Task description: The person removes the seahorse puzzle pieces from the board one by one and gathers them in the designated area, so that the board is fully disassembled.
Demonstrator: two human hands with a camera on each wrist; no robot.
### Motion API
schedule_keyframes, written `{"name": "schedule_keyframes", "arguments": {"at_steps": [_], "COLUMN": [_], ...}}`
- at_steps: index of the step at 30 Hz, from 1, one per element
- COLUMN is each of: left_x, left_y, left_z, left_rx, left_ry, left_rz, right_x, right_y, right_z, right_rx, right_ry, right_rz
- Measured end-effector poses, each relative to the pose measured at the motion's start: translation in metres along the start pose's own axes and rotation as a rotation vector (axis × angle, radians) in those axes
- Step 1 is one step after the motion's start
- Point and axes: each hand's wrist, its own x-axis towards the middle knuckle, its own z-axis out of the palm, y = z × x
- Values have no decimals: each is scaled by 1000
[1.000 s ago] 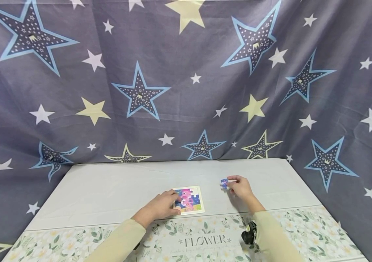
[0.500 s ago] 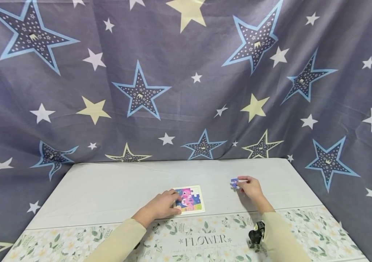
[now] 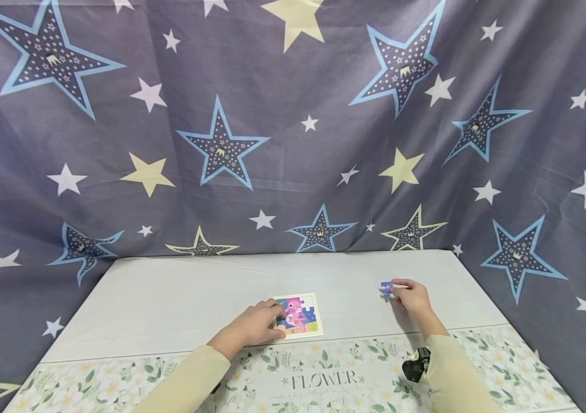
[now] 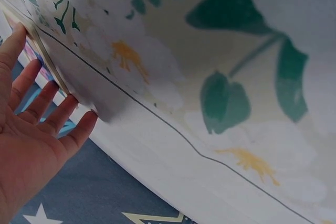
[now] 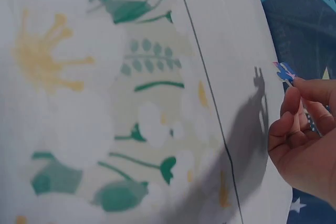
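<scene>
A small jigsaw puzzle in a pale frame [image 3: 303, 335] lies on the table, showing a pink cartoon figure on blue. White gaps show in its upper right part. My left hand [image 3: 252, 326] rests at the frame's left side, covering that edge. In the left wrist view its fingers are spread and relaxed, fingertips at the frame's edge [image 4: 48, 59]. Off to the right, my right hand [image 3: 413, 299] pinches a blue puzzle piece [image 3: 386, 288] between thumb and forefinger. The right wrist view shows this piece [image 5: 284, 72] held above the tabletop, its shadow apart from it.
White sheeting covers the far part of the table [image 3: 195, 298]. A floral cloth [image 3: 324, 367] with the word FLOWER covers the near part. A dark curtain [image 3: 272, 86] with stars rises behind and at both sides.
My right hand has moved steadily to the right with the puzzle piece, away from the framed puzzle. The left hand and the frame have stayed in place.
</scene>
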Motion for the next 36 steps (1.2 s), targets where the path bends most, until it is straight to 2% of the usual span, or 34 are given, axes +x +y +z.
{"name": "schedule_keyframes", "arguments": {"at_steps": [6,13,28,36], "left_x": [0,2,1,0], "left_y": [1,-1,1,1], "left_z": [-1,0,0,-1], "left_rx": [2,9,4,9], "left_ry": [-5,-10,-8,-13], "left_rz": [-3,-4,-9,-16], "right_x": [-3,0,2,3], "right_y": [2,8,14,19], "right_z": [-8,-11,-11,-11], "right_rx": [38,-14,-21,-31], "right_ry": [7,23,17,10], "right_rz": [37,89,79,47]}}
